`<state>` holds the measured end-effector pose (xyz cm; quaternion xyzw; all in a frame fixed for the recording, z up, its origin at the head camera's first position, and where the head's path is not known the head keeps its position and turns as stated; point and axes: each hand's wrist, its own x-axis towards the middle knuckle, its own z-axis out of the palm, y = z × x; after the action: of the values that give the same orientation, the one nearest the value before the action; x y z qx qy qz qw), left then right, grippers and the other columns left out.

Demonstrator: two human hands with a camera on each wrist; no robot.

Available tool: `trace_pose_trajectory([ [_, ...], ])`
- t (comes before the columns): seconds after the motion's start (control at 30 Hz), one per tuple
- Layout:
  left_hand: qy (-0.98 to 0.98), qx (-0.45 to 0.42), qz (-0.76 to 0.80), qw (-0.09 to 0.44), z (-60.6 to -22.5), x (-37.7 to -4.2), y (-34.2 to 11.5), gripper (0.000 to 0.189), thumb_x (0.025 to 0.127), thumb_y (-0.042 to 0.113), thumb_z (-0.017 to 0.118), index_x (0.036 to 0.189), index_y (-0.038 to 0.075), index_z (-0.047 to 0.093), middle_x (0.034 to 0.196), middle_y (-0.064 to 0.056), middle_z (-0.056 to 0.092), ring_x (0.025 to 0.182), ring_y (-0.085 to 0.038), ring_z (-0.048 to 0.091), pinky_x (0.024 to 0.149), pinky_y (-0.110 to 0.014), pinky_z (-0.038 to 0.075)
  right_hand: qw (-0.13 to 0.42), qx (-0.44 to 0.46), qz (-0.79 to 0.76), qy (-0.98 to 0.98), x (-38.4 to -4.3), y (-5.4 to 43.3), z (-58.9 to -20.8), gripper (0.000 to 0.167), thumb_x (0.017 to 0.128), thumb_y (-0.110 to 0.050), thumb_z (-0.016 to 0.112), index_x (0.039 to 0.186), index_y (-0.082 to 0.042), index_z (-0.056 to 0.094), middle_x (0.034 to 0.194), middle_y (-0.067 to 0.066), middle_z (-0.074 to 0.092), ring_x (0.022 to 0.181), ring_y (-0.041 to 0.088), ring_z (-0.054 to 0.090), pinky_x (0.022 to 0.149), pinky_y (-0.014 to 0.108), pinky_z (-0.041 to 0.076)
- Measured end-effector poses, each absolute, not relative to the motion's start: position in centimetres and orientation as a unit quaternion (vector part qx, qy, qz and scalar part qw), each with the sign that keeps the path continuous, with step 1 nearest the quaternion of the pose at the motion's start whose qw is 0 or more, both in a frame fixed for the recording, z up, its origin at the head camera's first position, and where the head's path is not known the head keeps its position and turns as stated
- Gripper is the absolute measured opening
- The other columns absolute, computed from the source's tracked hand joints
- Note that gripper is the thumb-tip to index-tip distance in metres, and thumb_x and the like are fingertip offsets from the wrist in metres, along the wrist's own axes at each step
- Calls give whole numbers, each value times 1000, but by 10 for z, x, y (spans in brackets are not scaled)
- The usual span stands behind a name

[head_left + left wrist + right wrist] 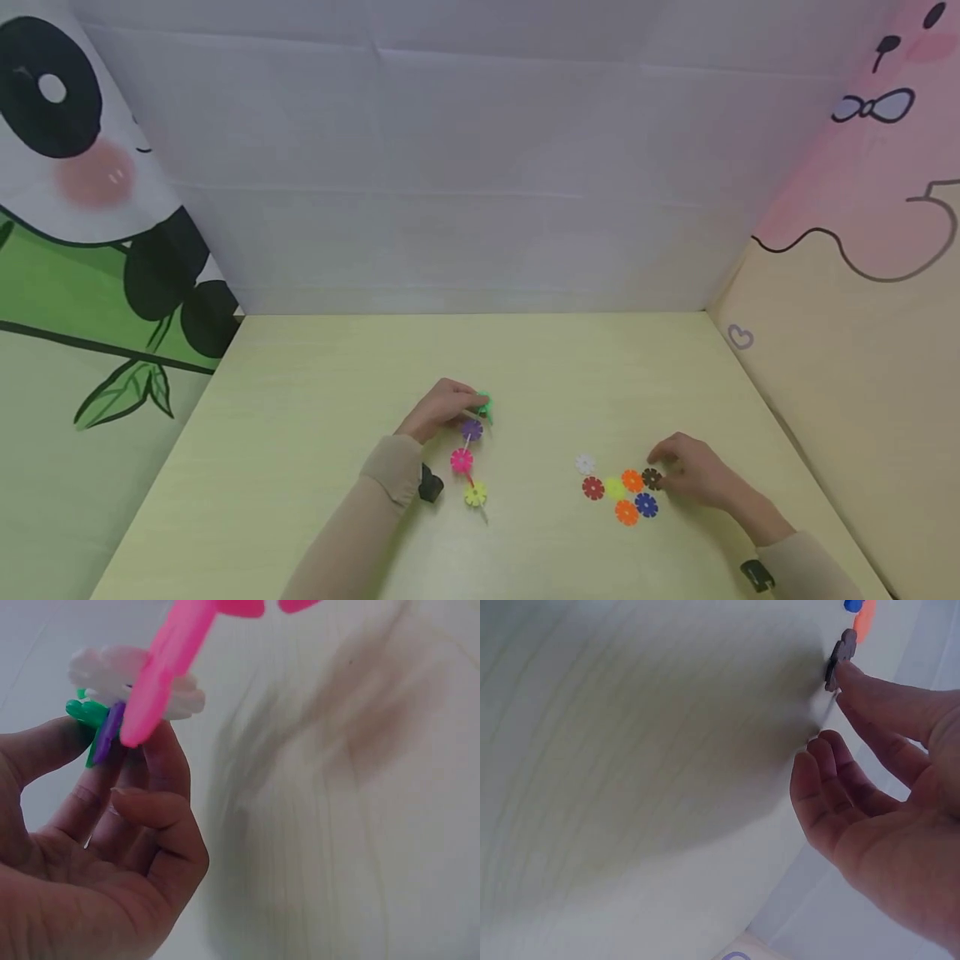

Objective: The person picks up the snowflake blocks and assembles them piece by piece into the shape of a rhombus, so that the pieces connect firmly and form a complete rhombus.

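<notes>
My left hand (442, 408) holds the upper end of a chain of interlocked, notched plastic discs, pinching a green disc (484, 407) between thumb and fingers. Below it hang a purple disc (472, 430), a pink disc (461, 461) and a yellow disc (476, 495), with paler pieces set edge-on between them. The left wrist view shows a white disc (109, 669) close by the fingertips. On the right, my right hand (693, 471) has thumb and index finger at the edge of a black disc (651, 479). Its other fingers curl loosely beside it in the right wrist view.
Left of the black disc lie loose discs: white (585, 464), red (593, 487), yellow-green (615, 488), blue (646, 504) and two orange ones (626, 512). A pale wood-grain table (360, 358) carries everything. A white back wall (480, 208) and printed side panels surround it.
</notes>
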<state>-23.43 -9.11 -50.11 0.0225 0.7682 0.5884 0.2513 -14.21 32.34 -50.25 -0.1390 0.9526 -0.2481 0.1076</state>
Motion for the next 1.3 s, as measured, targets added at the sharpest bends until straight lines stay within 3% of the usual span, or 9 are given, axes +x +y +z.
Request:
trace_pose_trajectory([
  [0.43, 769, 20, 586, 253, -495, -235, -83, 23, 88, 26, 69, 82, 4, 71, 84, -7, 69, 68, -17, 62, 63, -31, 50, 115, -160, -246, 949, -148, 330, -505, 23, 71, -2, 79, 87, -12, 66, 88, -3, 57, 81, 17, 51, 74, 37, 47],
  [0.7, 774, 14, 583, 245, -498, -236, -77, 24, 87, 28, 69, 82, 5, 73, 83, -5, 69, 66, -15, 61, 62, -31, 49, 123, -190, -263, 938, -150, 333, -503, 34, 69, 7, 74, 98, -10, 66, 93, -1, 60, 85, 19, 54, 73, 35, 49],
  [1.3, 771, 20, 590, 238, -498, -233, -73, 27, 88, 29, 69, 80, 4, 71, 79, -6, 69, 71, -18, 61, 66, -33, 48, 143, -196, -275, 930, -151, 337, -503, 36, 68, 4, 78, 97, -13, 67, 91, -1, 58, 83, 19, 54, 71, 34, 49],
])
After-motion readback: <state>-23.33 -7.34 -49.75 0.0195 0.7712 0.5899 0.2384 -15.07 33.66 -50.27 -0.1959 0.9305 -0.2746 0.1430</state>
